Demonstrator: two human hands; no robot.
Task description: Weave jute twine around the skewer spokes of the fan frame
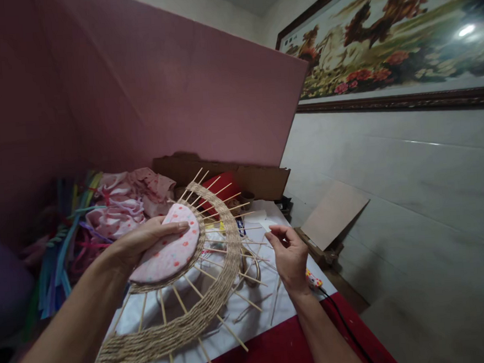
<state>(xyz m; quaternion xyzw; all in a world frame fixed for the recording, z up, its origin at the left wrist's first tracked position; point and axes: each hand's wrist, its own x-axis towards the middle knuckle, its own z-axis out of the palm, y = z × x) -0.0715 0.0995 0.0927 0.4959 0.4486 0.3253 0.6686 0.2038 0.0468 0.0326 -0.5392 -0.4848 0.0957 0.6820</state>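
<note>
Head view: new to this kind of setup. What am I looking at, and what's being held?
There's no machine here: one person works bare-handed, and the single picture comes from a camera on their head, looking forward and down.

The left hand grips a woven piece: a patterned pink pad, with thin sticks fanning outward through a curved band of twine. The right hand is raised on the other side, its thumb and fingers close together; whether they pinch something thin is too unclear to tell.

Below is a table with a white cover and red cloth at the near edge. A small patterned item sits near the right wrist, beside a black cord.
</note>
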